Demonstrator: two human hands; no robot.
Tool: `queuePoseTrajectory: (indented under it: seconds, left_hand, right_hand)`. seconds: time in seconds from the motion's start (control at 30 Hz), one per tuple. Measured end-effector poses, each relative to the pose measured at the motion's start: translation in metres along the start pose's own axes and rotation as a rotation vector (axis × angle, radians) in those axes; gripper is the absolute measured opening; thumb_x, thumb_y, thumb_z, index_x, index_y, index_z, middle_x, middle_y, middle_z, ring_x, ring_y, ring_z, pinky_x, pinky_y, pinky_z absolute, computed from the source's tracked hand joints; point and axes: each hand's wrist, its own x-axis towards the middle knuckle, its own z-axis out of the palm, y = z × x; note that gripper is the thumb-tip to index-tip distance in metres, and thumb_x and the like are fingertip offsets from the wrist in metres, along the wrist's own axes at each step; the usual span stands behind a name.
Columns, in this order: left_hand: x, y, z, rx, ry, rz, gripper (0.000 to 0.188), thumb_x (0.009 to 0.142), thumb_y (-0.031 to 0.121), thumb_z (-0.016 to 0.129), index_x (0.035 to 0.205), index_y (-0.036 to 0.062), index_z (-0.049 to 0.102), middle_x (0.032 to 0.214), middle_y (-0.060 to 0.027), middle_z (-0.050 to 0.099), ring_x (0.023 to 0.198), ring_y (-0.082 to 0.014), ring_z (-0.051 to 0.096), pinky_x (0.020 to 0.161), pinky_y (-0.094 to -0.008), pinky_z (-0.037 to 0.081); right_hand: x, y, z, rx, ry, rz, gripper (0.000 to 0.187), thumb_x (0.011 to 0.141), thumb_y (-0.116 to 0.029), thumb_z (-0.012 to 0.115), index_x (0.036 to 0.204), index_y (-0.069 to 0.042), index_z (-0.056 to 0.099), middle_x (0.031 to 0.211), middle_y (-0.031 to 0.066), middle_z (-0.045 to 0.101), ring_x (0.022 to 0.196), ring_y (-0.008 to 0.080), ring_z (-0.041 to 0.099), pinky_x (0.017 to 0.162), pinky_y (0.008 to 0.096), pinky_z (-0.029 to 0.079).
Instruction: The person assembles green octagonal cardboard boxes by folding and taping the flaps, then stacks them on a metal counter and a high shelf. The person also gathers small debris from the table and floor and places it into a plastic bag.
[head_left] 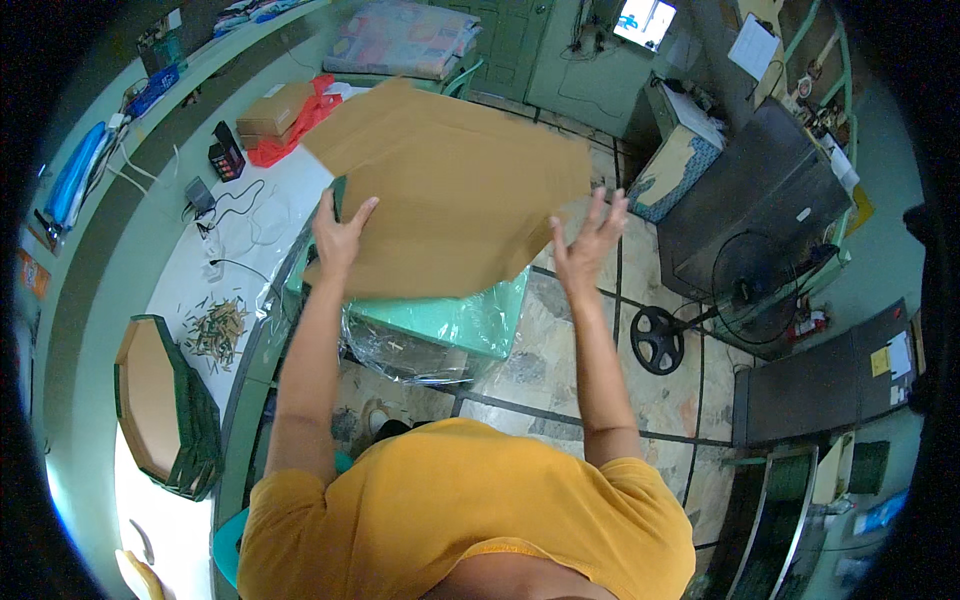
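Left hand [338,240] grips the cardboard sheet [455,190]; right hand [588,248], spread wide, is beside it — even two-sided support (it likely flexes) advised.

Far screen [643,22]: lit, too small for me to read.
Right cabinet [815,388]: yellow note [880,362] and white paper [899,355], illegible to me.
Far-left brown box [268,116]: pale label [273,90], which I can't read.

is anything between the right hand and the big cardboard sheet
Nothing visible does: the right hand is spread open at the right edge of the cardboard sheet, with no object between them. Whether its thumb touches that edge, I can't tell.
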Motion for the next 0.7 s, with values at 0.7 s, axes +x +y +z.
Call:
queuePoseTrajectory:
  seconds: [0.7]
  left_hand:
    - [-0.068,-0.068,0.024,-1.222,-0.714,-0.914,0.047,0.087,0.023,0.063,0.125,-0.0012,0.049,0.117,-0.0148,0.06,0.106,-0.0256,0.06,0.091,-0.0427,0.049]
  right_hand:
    - [-0.047,0.104,-0.017,0.616,-0.511,0.84,0.038,0.093,-0.019,0.053,0.124,0.003,0.052,0.115,0.0148,0.061,0.104,0.0236,0.058,0.089,0.0322,0.044]
